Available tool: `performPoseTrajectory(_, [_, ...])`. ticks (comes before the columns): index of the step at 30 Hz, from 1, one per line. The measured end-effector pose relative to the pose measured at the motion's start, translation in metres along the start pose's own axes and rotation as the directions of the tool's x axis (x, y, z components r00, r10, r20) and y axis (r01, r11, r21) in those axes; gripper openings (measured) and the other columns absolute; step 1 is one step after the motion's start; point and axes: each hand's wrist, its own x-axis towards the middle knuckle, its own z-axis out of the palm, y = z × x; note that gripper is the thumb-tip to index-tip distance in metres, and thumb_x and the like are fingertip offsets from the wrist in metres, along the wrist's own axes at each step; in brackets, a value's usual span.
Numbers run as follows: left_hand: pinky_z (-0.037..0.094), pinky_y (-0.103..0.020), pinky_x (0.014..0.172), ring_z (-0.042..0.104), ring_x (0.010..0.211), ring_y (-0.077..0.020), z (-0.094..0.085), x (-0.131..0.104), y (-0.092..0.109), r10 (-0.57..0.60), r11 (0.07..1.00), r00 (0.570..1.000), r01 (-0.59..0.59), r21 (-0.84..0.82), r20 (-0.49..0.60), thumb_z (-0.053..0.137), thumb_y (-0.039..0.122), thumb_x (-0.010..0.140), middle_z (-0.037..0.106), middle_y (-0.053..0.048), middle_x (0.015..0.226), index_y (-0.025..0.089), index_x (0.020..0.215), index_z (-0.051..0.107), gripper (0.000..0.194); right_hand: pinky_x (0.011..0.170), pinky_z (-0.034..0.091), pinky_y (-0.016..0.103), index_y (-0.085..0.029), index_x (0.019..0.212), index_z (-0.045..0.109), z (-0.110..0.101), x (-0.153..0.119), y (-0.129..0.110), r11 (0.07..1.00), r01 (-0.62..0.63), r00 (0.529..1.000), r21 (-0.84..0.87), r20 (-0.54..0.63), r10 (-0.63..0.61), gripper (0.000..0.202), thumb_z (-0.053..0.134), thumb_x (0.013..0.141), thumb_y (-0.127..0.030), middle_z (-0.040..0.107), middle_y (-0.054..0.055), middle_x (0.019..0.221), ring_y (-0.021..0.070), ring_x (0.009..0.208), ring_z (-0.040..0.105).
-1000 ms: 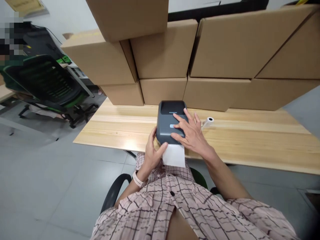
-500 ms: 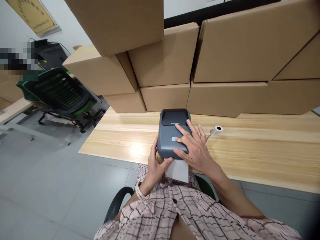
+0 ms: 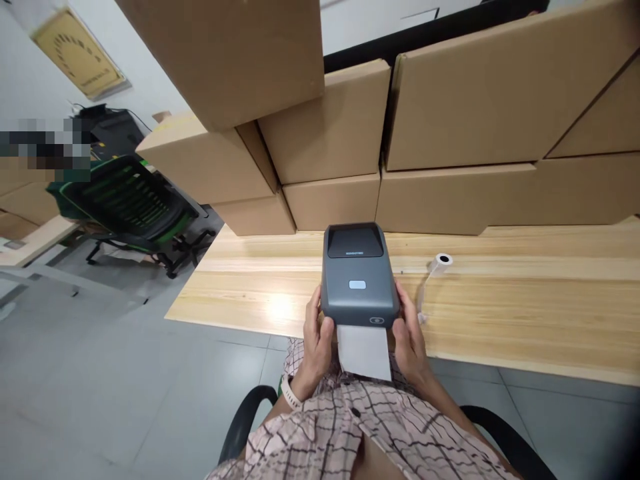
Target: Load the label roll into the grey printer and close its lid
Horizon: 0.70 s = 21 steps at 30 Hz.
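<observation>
A dark grey label printer [image 3: 357, 300] is at the front edge of the wooden table, its dark window facing up and a pale button in its middle. White paper [image 3: 364, 353] hangs out of its front over my lap. My left hand [image 3: 317, 343] grips the printer's left front corner, thumb at the front. On the opposite corner, my right hand [image 3: 410, 340] holds it the same way, fingers along the side. To the right stands a small white paper roll [image 3: 442, 263] with a loose strip trailing toward me.
Stacked cardboard boxes [image 3: 460, 113] line the back of the wooden table [image 3: 500, 313]; one box [image 3: 235, 60] juts forward at upper left. Beyond the table's left end are a black and green office chair [image 3: 125, 200], a person and another desk [image 3: 45, 240].
My right hand has left the printer's top and now grips its right front corner. My left hand stays on the left corner. The printer appears slightly nearer to me.
</observation>
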Motion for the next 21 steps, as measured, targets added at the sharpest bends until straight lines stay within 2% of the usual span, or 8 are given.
performPoseTrajectory(5, [0.027, -0.053, 0.134, 0.034, 0.161, -0.0309, 0.002, 0.004, -0.005, 0.159, 0.98, 0.985, -0.149, 0.134, -0.068, 0.042, 0.061, 0.106, 0.042, -0.012, 0.169, 0.029, 0.16, 0.047, 0.063, 0.135, 0.024, 0.061, -0.031, 0.171, 0.022, -0.005, -0.002, 0.001, 0.992, 0.082, 0.995, -0.092, 0.067, -0.076, 0.068, 0.038, 0.109, -0.053, 0.027, 0.007, 0.178, 0.0332, 0.165, 0.025])
performPoseTrajectory(11, [0.023, -0.056, 0.135, 0.025, 0.165, -0.0313, 0.003, 0.006, -0.016, 0.211, 0.968, 0.974, -0.196, 0.158, -0.087, 0.036, 0.061, 0.107, 0.043, -0.008, 0.17, 0.034, 0.161, 0.047, 0.062, 0.133, 0.024, 0.066, -0.033, 0.173, 0.016, -0.009, 0.0, -0.003, 0.966, 0.156, 0.986, -0.205, 0.083, -0.142, 0.07, 0.04, 0.108, -0.048, 0.025, 0.006, 0.179, 0.0374, 0.165, 0.025])
performPoseTrajectory(14, [0.024, -0.053, 0.135, 0.029, 0.164, -0.0315, 0.009, 0.005, -0.019, 0.187, 0.981, 0.976, -0.179, 0.08, -0.114, 0.04, 0.059, 0.106, 0.043, -0.008, 0.17, 0.033, 0.16, 0.049, 0.06, 0.133, 0.024, 0.067, -0.034, 0.173, 0.016, -0.007, -0.001, -0.002, 0.967, 0.148, 0.988, -0.208, 0.079, -0.135, 0.072, 0.043, 0.107, -0.045, 0.024, 0.005, 0.179, 0.0382, 0.165, 0.023])
performPoseTrajectory(18, [0.039, -0.048, 0.129, 0.043, 0.158, -0.0335, 0.02, 0.004, -0.019, 0.05, 0.986, 0.985, -0.076, -0.148, -0.167, 0.046, 0.059, 0.104, 0.049, -0.011, 0.167, 0.027, 0.157, 0.053, 0.063, 0.131, 0.028, 0.067, -0.033, 0.173, 0.015, 0.0, -0.003, 0.003, 0.977, 0.125, 0.992, -0.174, 0.047, -0.118, 0.075, 0.045, 0.105, -0.043, 0.023, 0.006, 0.179, 0.0387, 0.164, 0.025])
performPoseTrajectory(21, [0.04, -0.045, 0.129, 0.044, 0.157, -0.0333, 0.024, 0.003, -0.02, 0.026, 0.976, 0.984, -0.063, -0.21, -0.176, 0.05, 0.056, 0.102, 0.051, -0.011, 0.166, 0.026, 0.155, 0.055, 0.061, 0.131, 0.03, 0.063, -0.033, 0.173, 0.013, 0.007, -0.004, 0.008, 0.987, 0.119, 0.993, -0.108, 0.019, -0.118, 0.076, 0.044, 0.104, -0.042, 0.021, 0.006, 0.18, 0.0377, 0.164, 0.025])
